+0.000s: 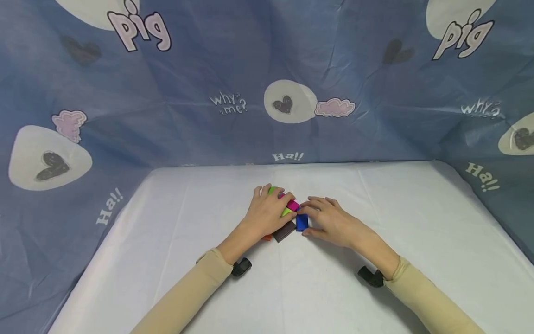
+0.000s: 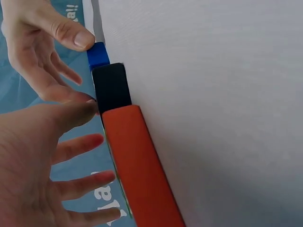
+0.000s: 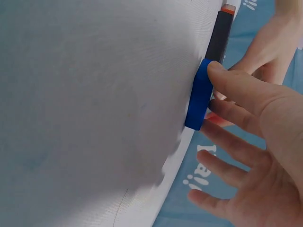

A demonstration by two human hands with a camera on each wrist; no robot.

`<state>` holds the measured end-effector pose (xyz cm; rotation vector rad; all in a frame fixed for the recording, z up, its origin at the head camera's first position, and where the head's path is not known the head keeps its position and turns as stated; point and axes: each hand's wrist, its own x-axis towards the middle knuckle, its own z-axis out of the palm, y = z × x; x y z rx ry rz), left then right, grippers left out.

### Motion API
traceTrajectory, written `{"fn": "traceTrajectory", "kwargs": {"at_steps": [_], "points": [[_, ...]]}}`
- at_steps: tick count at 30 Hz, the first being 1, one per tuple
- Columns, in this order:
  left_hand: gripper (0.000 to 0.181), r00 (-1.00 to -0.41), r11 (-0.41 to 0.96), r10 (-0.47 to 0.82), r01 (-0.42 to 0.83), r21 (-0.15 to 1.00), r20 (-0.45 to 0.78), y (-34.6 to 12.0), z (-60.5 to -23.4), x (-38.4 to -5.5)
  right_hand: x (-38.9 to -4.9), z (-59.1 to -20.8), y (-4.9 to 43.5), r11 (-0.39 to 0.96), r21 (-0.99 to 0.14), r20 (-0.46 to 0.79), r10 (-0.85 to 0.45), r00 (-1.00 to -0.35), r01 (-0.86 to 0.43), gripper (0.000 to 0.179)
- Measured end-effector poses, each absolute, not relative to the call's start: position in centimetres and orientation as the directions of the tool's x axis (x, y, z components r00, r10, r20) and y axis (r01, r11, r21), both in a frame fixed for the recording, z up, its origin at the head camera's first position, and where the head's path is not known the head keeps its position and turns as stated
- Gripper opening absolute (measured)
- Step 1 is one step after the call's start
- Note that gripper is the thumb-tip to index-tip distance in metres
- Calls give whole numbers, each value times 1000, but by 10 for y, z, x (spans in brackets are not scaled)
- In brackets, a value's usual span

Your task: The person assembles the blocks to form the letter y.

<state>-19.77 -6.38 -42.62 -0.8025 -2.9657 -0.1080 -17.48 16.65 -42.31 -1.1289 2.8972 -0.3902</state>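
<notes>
A cluster of small coloured blocks lies on the white table: a blue block (image 1: 302,222), a dark block (image 1: 285,231), a magenta block (image 1: 293,205), green blocks (image 1: 287,212) and an orange block (image 2: 142,165). My right hand (image 1: 333,225) pinches the blue block, its thumb on the near end and index finger at the far end; the other fingers stay extended. From the left, my left hand (image 1: 264,211) reaches over the cluster with fingers spread and fairly straight. Its thumb lies along the green and dark blocks. That hand partly hides the green and orange blocks.
A white cloth covers the table (image 1: 208,199). Behind and at both sides rises a blue printed sheet (image 1: 233,134). Each wrist wears a black camera (image 1: 242,267) below a beige sleeve.
</notes>
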Motion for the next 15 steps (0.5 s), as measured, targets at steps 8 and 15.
{"fn": "traceTrajectory", "kwargs": {"at_steps": [8,15], "points": [[44,-867,869,492,494,15,80,-59,-423,-199,-175,-421,165,722,-226,55,-661,-749,-654,47],[45,-883,885,465,464,-36,64,-54,-426,-200,-175,-421,167,721,-227,53,-662,-747,-655,47]]}}
